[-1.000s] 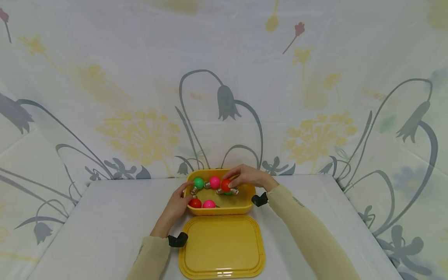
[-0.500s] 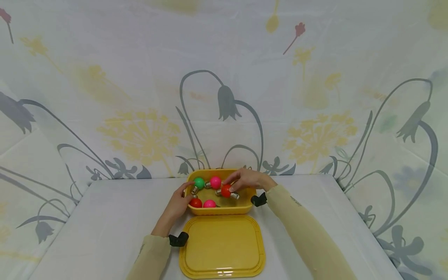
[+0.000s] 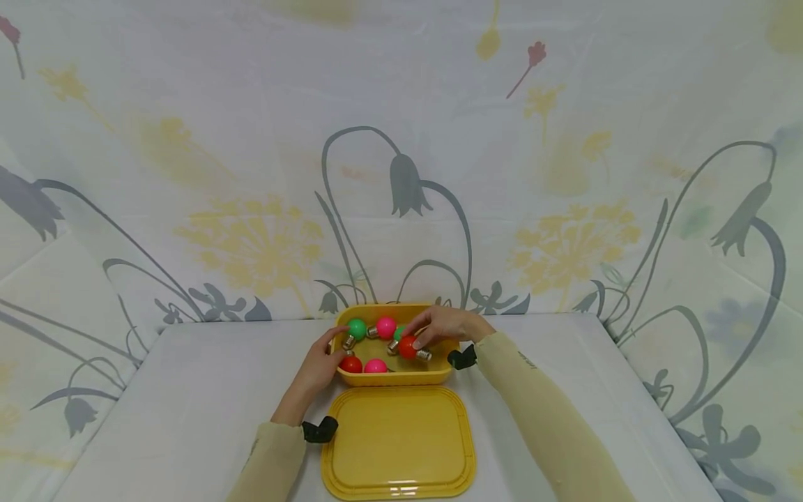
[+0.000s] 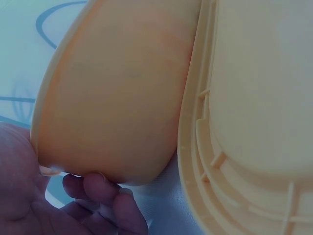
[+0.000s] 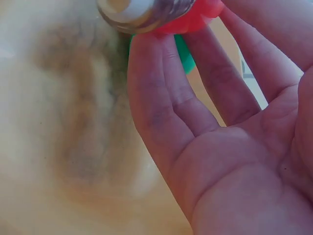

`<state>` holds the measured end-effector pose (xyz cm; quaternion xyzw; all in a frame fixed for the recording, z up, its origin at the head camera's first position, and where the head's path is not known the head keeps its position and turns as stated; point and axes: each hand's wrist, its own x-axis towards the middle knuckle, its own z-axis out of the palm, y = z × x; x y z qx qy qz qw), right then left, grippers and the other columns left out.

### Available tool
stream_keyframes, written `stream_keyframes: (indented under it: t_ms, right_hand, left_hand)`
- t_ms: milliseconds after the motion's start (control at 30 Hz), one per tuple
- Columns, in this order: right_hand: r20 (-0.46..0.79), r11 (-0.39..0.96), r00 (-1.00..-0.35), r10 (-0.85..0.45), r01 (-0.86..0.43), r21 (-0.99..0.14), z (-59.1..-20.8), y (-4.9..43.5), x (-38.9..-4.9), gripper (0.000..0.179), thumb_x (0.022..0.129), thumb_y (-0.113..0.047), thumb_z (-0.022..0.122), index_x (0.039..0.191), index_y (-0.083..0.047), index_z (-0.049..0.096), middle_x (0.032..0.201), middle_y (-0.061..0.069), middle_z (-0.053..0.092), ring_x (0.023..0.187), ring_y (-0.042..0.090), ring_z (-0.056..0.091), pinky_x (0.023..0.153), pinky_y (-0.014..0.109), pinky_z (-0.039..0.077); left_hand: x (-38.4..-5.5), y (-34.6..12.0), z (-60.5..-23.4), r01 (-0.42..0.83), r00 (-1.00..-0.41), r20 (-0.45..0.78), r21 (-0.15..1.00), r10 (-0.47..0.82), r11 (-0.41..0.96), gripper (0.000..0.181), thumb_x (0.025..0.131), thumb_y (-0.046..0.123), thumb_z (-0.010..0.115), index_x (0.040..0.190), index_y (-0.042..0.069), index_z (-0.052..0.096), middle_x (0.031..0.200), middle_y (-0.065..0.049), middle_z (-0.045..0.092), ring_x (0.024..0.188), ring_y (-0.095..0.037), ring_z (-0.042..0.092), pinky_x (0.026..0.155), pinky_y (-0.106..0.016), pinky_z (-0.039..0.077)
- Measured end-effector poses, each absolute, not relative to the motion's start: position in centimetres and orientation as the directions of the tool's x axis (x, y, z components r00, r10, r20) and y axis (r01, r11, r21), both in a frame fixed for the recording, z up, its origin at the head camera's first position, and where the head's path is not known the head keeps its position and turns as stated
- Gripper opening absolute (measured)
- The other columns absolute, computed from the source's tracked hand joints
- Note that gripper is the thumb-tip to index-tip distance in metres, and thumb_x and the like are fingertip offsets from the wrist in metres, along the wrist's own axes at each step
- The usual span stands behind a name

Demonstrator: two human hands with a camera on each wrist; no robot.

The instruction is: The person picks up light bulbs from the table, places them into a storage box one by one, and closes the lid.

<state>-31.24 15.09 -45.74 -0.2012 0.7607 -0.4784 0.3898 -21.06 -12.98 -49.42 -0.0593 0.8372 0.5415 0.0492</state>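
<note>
My right hand grips a red light bulb over the yellow plastic box, its metal screw base pointing right. In the right wrist view the fingers meet that bulb's base at the top. At the box's left end my left hand holds the rim; the left wrist view shows its curled fingers against the outer wall. Inside the box lie a green bulb, a pink bulb, another red bulb and a second pink bulb. Another green bulb is partly hidden behind the right hand.
A yellow lid lies flat in front of the box, near its front wall. Both are on a white-covered table. A flower-printed cloth rises behind and at both sides.
My right hand has brought the red bulb slightly toward me, uncovering part of the green bulb behind it. The left hand stays on the box's rim.
</note>
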Motion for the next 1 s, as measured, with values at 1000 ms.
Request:
stream_keyframes:
  t_ms: [1000]
  right_hand:
    - [-0.421,0.515,-0.584,-0.694,0.006,-0.857,-45.89,14.85,-31.17,0.033,0.084,0.001,0.075,0.117,-0.002,0.073,0.115,0.009,0.070,0.104,0.019,0.063,0.091,0.034,0.052]
  left_hand:
    - [-20.91,-13.13,-49.46,-0.139,-0.990,-0.139,0.899,-0.031,0.416,0.051,0.097,0.011,0.054,0.146,0.019,0.049,0.150,-0.023,0.039,0.126,-0.039,0.043,0.106,-0.059,0.035]
